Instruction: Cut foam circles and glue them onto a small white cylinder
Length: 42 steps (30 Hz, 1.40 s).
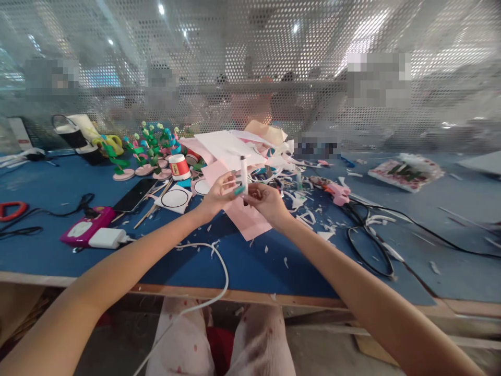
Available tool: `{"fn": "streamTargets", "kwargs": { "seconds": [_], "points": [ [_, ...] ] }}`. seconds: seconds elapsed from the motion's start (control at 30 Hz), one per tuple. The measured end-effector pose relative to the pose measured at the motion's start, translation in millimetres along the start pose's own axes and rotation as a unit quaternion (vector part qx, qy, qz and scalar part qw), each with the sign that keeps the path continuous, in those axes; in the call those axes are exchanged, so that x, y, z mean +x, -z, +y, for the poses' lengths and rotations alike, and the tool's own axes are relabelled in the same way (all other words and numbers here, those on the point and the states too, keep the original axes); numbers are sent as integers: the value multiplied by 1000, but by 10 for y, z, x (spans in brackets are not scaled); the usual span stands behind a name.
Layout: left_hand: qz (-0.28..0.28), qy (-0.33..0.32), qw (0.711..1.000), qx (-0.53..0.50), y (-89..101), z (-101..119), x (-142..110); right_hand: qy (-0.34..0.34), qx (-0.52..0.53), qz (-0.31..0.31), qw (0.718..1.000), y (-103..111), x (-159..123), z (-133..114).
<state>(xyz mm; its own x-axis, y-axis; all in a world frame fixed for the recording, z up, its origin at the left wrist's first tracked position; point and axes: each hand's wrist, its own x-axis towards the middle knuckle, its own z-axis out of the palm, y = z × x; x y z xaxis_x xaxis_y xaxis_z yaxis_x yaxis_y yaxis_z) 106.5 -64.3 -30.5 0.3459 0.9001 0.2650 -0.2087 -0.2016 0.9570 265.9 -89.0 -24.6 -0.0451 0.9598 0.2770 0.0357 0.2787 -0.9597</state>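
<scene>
In the middle of the head view, a white marker (243,172) with a dark top end stands nearly upright above the table. My left hand (221,196) is closed around it, with teal nails showing at the barrel. My right hand (266,201) pinches at the marker's lower end, where a small dark part shows under the fingertips. Whether that part is a cap I cannot tell. Beneath both hands lies a pink paper sheet (248,222). Left of them are a white paper piece with a drawn black circle (174,198) and a red-and-white paper cup (179,167).
Behind the hands rises a heap of paper (230,143), with scraps scattered rightward. Green craft plants (151,143) stand back left. A phone (134,196), purple power socket (88,224) and white cable (223,266) lie left. A pink glue gun (338,193) with black cord lies right.
</scene>
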Motion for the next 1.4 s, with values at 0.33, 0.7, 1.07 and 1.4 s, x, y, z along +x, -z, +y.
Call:
{"fn": "streamTargets", "kwargs": {
  "seconds": [0.33,0.7,1.07,1.4],
  "points": [
    [-89,-124,848,508,28,76,-136,42,4,-14,999,-27,-103,-46],
    [-196,-116,816,532,81,-45,-86,-87,13,56,995,-80,-32,91],
    [-195,-67,898,389,106,27,-25,-46,9,33,998,-128,-66,126],
    [-142,-26,952,269,51,-58,-11,-50,55,65,995,-196,-78,146]
  ]
}}
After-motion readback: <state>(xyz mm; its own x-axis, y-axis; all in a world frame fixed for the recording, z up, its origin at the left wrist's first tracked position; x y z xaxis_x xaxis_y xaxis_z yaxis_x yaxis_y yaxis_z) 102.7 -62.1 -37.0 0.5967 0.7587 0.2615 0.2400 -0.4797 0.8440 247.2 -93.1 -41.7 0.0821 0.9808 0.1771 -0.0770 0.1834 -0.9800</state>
